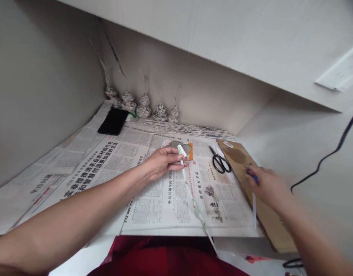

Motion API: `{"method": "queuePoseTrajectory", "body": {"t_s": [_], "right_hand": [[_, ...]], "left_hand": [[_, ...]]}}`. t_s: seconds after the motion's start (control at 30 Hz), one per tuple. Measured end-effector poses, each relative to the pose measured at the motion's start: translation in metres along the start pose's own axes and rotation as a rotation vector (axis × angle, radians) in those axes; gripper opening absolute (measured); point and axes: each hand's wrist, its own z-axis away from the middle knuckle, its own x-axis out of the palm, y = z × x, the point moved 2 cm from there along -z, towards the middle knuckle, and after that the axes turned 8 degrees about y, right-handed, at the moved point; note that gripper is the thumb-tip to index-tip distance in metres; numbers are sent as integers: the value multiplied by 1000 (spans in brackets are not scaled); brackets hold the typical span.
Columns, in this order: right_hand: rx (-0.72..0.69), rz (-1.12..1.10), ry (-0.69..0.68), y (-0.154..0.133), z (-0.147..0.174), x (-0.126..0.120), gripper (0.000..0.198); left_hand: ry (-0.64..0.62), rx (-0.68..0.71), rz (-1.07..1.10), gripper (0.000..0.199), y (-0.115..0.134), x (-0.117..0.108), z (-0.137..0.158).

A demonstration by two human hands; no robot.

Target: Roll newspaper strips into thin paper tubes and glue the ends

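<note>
Between the fingers and thumb of my left hand (171,161) is the end of a long white paper strip (197,210) with green marks. The strip's top is bent over, and its lower part runs down past the newspaper's front edge. Behind those fingers lies a grey shape with an orange piece (190,150). My right hand (264,186), blurred by motion, closes around a small blue object (253,176) whose kind I cannot make out. It is above the brown cardboard (270,214), and a pale narrow length (254,209) hangs below it. Black-handled scissors (220,161) lie between my hands.
Several woven paper shapes (144,106) stand along the back wall. Thin paper rods (190,129) lie in front of them. A black phone (113,122) rests at the back left on the newspaper (153,207). Above, a slanted white panel (207,34) overhangs; a black cable (322,161) hangs at right.
</note>
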Motion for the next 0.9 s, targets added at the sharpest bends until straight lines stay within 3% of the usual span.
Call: {"method": "queuePoseTrajectory", "body": {"t_s": [0.17,0.27,0.33,0.5,0.57,0.7,0.77,0.83,0.9], "right_hand": [[-60,-867,-241,-136,2,9,28],[63,-1141,-250,-177,-1,28,28],[178,-1331,-347,-185,-3,39,32],[415,-1801,-842,-186,-2,47,34],[405,-1788,-833,-186,-3,47,34],[190,-1436,-404,-185,-14,45,32],[140,-1344,-285,-186,-18,43,31],[169,-1430,-378,-187,-19,44,34],[248,-1638,-610,-189,-17,47,36]], "left_hand": [[-25,18,23,12,0,-4,-3],[-37,7,38,11,3,-5,-4],[-34,-1,57,9,6,-6,-4],[-43,-42,90,7,10,-7,-4],[-55,-41,91,8,9,-7,-5],[-24,-30,87,7,8,-9,-7],[-19,-24,88,7,10,-9,-7],[-29,-28,86,8,12,-10,-7],[-53,-45,83,9,13,-10,-6]]}}
